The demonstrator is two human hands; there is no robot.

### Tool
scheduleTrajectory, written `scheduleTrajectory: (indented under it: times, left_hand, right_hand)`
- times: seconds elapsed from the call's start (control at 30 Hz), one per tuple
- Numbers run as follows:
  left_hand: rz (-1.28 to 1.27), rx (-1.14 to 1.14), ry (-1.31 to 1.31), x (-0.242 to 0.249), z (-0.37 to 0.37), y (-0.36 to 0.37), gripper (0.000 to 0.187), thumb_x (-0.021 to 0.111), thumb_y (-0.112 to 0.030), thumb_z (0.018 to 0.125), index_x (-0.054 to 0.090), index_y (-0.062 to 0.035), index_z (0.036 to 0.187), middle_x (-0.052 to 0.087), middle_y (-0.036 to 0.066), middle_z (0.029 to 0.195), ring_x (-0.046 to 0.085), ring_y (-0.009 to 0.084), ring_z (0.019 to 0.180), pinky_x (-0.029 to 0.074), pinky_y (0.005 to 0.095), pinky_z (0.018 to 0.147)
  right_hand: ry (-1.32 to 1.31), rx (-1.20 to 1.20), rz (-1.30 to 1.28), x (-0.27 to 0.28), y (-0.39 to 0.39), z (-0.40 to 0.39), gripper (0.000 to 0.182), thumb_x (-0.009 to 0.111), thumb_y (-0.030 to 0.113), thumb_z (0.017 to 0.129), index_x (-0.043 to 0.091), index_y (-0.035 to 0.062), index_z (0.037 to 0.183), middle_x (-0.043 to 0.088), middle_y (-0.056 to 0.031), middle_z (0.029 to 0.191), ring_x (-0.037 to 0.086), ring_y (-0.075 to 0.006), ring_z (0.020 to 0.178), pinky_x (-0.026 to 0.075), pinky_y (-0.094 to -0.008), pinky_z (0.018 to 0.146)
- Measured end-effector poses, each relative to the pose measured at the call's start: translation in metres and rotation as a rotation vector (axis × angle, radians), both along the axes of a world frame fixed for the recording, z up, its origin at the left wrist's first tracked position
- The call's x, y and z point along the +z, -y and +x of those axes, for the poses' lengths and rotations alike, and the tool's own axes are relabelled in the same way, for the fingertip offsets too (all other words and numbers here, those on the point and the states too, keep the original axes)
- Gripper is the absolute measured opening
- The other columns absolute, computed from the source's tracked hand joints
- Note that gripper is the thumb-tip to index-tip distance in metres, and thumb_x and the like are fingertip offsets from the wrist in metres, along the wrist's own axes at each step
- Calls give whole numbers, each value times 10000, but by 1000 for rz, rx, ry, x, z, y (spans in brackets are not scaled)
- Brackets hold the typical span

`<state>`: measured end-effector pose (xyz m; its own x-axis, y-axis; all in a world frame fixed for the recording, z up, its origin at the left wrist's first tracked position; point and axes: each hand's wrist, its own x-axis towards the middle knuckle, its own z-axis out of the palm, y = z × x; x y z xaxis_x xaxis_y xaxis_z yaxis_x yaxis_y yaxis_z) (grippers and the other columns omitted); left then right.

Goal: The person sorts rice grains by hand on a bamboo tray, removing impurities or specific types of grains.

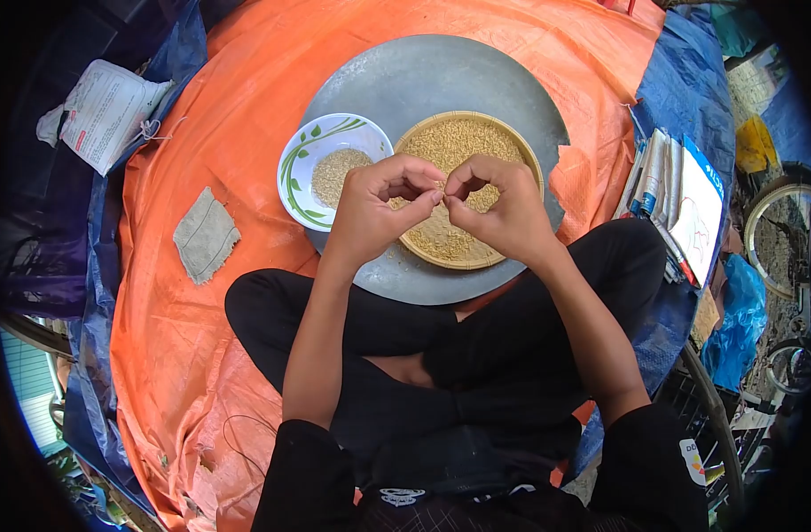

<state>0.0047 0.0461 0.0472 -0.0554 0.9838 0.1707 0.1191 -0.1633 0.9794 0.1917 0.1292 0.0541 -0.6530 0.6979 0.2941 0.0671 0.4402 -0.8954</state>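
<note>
My left hand point(370, 211) and my right hand point(505, 206) meet above a round woven basket point(466, 263). Thumb and forefinger are pinched on each hand, and the fingertips of both come together at one spot. Whatever lies between them is too small to make out. Golden, unhusked-looking grain point(463, 142) covers the basket's bottom, thinner towards the side near me. Left of the basket stands a white bowl point(297, 168) with a green leaf pattern, partly behind my left hand. Paler grain point(334, 173) lies in it.
Basket and bowl stand on a round grey metal tray point(379, 80) before my crossed legs. Orange tarpaulin point(192, 337) spreads beneath. A grey cloth piece point(207, 235) lies at left. Books and papers point(680, 195) are stacked at right; a bicycle wheel point(778, 230) is beyond.
</note>
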Motion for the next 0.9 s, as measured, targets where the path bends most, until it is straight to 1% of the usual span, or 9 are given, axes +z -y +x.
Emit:
scheduleTrajectory:
  times: [0.27, 0.57, 0.7, 0.8, 0.9]
  left_hand:
    - [-38, -35, -91, 5, -1, 2, 217, 697, 46, 896, 671, 11, 1109, 724, 54, 914, 691, 107, 859, 552, 261, 796]
    - [-48, -56, -137, 13, -2, 5, 274, 680, 68, 873, 665, 11, 1140, 705, 39, 868, 677, 91, 826, 537, 241, 773]
    - [-18, -53, -151, 15, -2, 5, 289, 680, 69, 859, 667, 9, 1141, 698, 37, 845, 672, 88, 795, 528, 238, 741]
    - [10, -41, -202, 18, -1, 6, 313, 674, 80, 841, 674, -3, 1143, 698, 41, 826, 671, 87, 764, 523, 236, 713]
    - [38, 7, -220, 20, 3, 6, 303, 681, 35, 803, 726, -84, 1079, 715, 51, 768, 710, 130, 709, 567, 272, 678]
  right_hand:
    - [-4, 26, 28, 0, 1, -1, 115, 735, 33, 732, 656, -1, 809, 692, -98, 778, 709, -195, 740, 560, -316, 719]
    - [-11, 49, 68, -2, 2, -1, 113, 733, 37, 727, 661, -3, 803, 684, -100, 769, 699, -201, 723, 556, -324, 708]
    - [-24, 66, 7, -4, 1, -1, 112, 731, 35, 726, 660, -11, 800, 682, -98, 766, 693, -194, 718, 556, -324, 706]
    - [-26, 65, 2, -5, 3, -2, 113, 730, 37, 729, 657, -15, 799, 682, -95, 766, 688, -187, 715, 552, -323, 700]
    - [-22, 68, 19, -7, 2, -2, 108, 726, 36, 732, 656, -16, 797, 682, -93, 760, 685, -180, 714, 548, -320, 694]
